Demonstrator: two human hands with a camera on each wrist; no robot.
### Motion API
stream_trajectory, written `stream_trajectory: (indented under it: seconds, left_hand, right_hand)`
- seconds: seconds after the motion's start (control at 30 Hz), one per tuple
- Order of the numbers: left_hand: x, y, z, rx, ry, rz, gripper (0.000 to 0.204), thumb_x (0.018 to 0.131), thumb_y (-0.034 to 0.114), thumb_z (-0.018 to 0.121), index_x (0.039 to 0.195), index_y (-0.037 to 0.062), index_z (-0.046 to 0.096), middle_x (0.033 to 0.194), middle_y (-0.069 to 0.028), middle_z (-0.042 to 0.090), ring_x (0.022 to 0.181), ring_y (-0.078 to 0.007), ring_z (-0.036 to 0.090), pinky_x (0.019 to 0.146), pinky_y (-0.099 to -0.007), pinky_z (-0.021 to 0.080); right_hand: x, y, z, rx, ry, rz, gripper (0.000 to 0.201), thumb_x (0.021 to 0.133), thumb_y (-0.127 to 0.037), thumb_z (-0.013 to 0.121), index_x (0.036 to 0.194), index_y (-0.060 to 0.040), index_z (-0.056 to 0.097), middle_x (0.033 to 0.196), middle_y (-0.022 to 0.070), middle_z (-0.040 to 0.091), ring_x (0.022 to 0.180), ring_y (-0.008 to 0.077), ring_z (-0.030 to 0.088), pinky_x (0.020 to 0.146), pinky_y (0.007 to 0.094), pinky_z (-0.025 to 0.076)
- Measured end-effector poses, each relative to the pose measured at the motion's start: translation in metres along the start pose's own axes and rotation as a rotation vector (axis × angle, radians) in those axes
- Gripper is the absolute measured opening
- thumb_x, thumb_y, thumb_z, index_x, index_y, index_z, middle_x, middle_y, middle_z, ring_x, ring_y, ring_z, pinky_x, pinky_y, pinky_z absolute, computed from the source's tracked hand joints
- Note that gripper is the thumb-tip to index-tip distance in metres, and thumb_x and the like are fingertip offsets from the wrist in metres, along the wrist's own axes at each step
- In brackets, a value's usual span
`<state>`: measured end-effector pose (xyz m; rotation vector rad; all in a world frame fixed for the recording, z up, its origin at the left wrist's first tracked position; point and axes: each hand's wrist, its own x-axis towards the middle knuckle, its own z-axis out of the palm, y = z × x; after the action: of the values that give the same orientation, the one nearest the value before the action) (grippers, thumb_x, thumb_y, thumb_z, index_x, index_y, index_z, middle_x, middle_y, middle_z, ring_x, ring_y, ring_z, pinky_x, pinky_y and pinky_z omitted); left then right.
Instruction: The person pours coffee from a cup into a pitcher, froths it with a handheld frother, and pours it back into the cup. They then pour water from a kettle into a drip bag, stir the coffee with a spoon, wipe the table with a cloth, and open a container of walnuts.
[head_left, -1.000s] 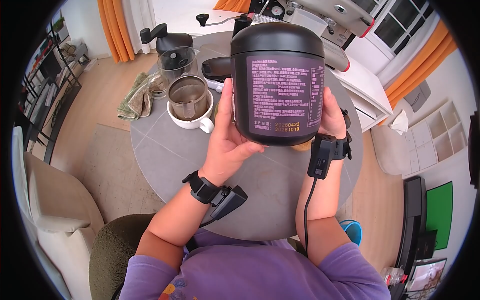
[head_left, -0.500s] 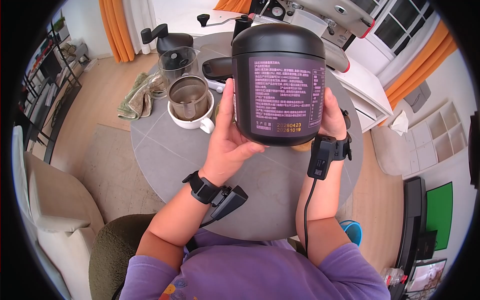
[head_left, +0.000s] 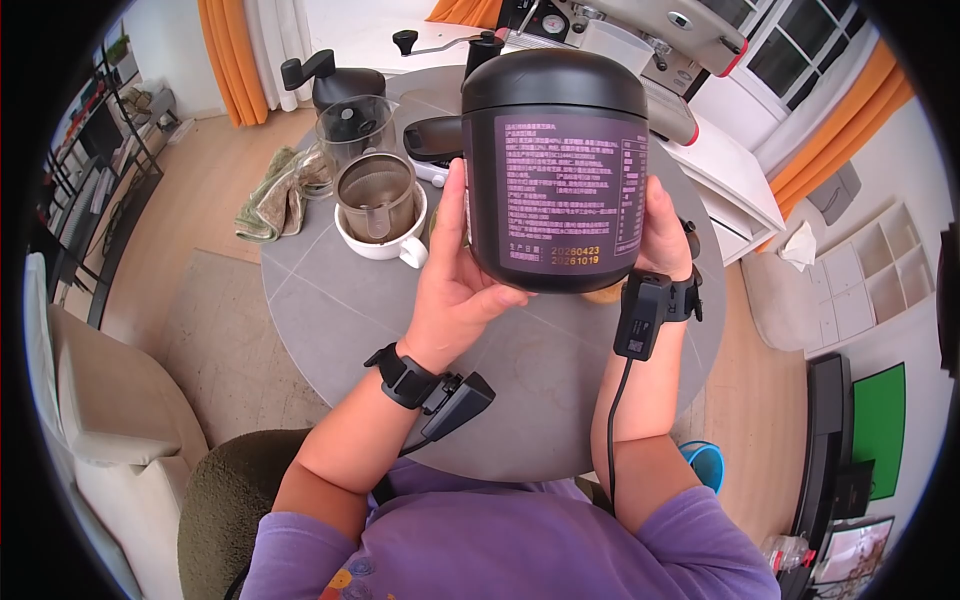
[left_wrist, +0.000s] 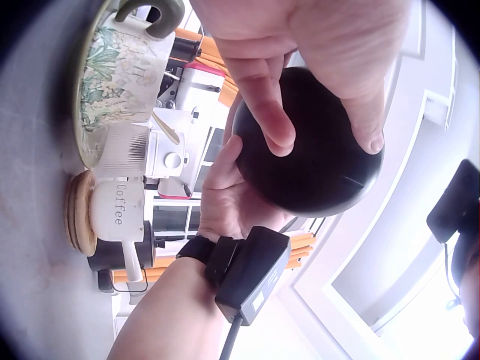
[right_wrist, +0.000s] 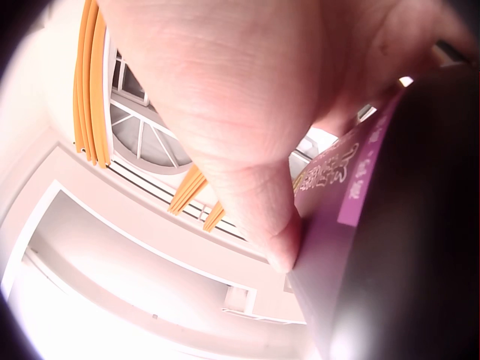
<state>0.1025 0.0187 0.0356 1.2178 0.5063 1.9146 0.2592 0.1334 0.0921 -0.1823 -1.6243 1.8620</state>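
Holding a black lidded jar (head_left: 555, 175) up over the bench (head_left: 480, 400)

Gripped upright between both sides, with a purple label (head_left: 575, 220) toward the head camera and gold digits near its foot. Curving the left hand (head_left: 450, 272) about the left side and base, with the thumb along the lower edge. Clasping the opposite side with the right hand (head_left: 664, 235). Wearing a black camera (head_left: 462, 405) on each wrist.

Left of the jar, on the bench, a metal strainer (head_left: 378, 195) set in a white cup (head_left: 375, 243), then a clear glass jug (head_left: 355, 130) with a crumpled cloth (head_left: 272, 200) just beside it. Also on the bench, in the left wrist view, a floral cup (left_wrist: 120, 71) with a green handle, and a white vessel (left_wrist: 116, 206) lettered "Coffee" on wooden discs (left_wrist: 81, 214).

Farther back, an espresso machine (head_left: 690, 30) on a white cabinet (head_left: 720, 185), near orange curtains (head_left: 240, 65).
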Motion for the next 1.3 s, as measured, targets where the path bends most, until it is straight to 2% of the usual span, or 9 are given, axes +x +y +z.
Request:
stream_trajectory:
  seconds: [0.57, 0.63, 1.17, 1.3]
  left_hand:
    - [0.0006, 0.0015, -0.0010, 0.027, 0.010, -0.009, 0.108, 0.068, 0.034, 0.074, 0.139, 0.0185, -0.007, 0.135, -0.0099, 0.029, 0.098, -0.0193, 0.054, 0.055, -0.0239, 0.053]
    - [0.0005, 0.0032, -0.0055, -0.083, -0.079, -0.043, 0.106, 0.068, -0.001, 0.069, 0.139, 0.0142, -0.008, 0.143, -0.0102, 0.013, 0.110, -0.0201, 0.047, 0.072, -0.0275, 0.053]
    - [0.0005, 0.0024, -0.0047, -0.100, -0.057, -0.050, 0.107, 0.067, 0.002, 0.072, 0.139, 0.0138, -0.007, 0.144, -0.0097, 0.012, 0.112, -0.0196, 0.046, 0.075, -0.0281, 0.052]
    - [0.0001, 0.0022, -0.0047, -0.094, -0.054, -0.052, 0.108, 0.067, 0.003, 0.073, 0.139, 0.0137, -0.007, 0.142, -0.0099, 0.015, 0.112, -0.0193, 0.046, 0.077, -0.0282, 0.051]
  right_hand:
    - [0.0000, 0.0001, 0.0011, 0.015, 0.031, 0.011, 0.079, 0.076, -0.046, 0.062, 0.132, -0.0010, 0.029, 0.126, 0.0090, 0.044, 0.115, 0.0167, 0.042, 0.098, 0.0296, 0.031]
    - [-0.0001, 0.0002, 0.0009, 0.014, 0.027, 0.010, 0.079, 0.076, -0.046, 0.062, 0.133, -0.0010, 0.029, 0.126, 0.0089, 0.044, 0.116, 0.0167, 0.041, 0.098, 0.0297, 0.031]
    - [0.0005, -0.0006, -0.0009, -0.033, 0.004, 0.011, 0.083, 0.075, -0.049, 0.062, 0.133, -0.0014, 0.028, 0.127, 0.0096, 0.043, 0.116, 0.0173, 0.041, 0.097, 0.0306, 0.032]
    - [0.0002, -0.0007, 0.0004, -0.034, 0.011, 0.008, 0.082, 0.075, -0.049, 0.062, 0.133, -0.0013, 0.028, 0.127, 0.0097, 0.043, 0.116, 0.0173, 0.041, 0.097, 0.0306, 0.032]
